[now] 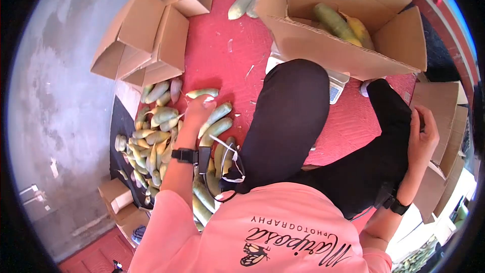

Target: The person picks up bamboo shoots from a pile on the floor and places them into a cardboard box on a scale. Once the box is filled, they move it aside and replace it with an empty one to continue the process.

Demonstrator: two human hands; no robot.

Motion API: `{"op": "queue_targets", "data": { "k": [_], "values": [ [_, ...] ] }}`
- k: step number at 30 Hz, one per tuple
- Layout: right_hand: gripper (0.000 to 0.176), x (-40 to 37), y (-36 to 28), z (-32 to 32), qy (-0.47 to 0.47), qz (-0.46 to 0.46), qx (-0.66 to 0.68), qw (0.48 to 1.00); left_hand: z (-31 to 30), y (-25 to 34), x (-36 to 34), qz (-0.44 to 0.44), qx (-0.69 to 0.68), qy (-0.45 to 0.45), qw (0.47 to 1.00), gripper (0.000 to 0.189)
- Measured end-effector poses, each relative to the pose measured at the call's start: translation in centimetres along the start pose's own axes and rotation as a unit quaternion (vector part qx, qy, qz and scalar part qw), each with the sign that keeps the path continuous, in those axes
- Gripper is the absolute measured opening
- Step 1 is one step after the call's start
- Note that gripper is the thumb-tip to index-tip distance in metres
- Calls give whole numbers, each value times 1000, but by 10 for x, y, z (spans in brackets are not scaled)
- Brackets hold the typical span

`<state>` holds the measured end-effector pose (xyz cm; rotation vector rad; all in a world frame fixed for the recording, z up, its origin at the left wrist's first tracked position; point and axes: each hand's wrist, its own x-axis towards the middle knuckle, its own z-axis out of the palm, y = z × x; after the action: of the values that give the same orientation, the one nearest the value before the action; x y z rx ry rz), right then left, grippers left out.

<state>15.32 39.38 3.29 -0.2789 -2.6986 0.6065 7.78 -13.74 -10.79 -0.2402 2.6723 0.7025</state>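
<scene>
My left hand is over the red floor covering at the left. Its fingers are curled at a small green radish-like vegetable, and a whitish bit shows at the fingertips. The underside of this grip is hidden. Beside the hand lie longer green ones, near a large heap of pale green and yellowish vegetables. My right hand rests against my bent leg at the right, fingers loosely apart and nothing visible in them.
An open cardboard box holding a few big green and yellow vegetables stands on a scale. Open boxes stand at the upper left, more cardboard at the right. Two pale vegetables lie at the top. A grey wall bounds the left.
</scene>
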Motion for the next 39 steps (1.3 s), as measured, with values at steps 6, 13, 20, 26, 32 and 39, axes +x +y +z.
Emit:
{"op": "queue_targets", "data": {
  "k": [6,13,20,26,32,39],
  "values": [
    [11,-1,8,4,-17,37,-38,998,73,-101,6,-53,63,-129,988,39],
    [11,4,4,9,-40,43,-85,995,112,-124,-6,-65,146,-129,979,35],
    [11,10,-2,15,-57,10,-116,992,162,-119,9,107,314,-149,932,27],
    [11,15,-14,20,-73,14,-137,988,173,-125,13,148,438,-169,870,24],
    [10,17,-19,23,-73,5,-148,986,178,-117,7,197,432,-197,858,22],
    [8,19,-30,24,-66,10,-139,988,176,-101,-15,179,441,-235,847,21]
  ]
}}
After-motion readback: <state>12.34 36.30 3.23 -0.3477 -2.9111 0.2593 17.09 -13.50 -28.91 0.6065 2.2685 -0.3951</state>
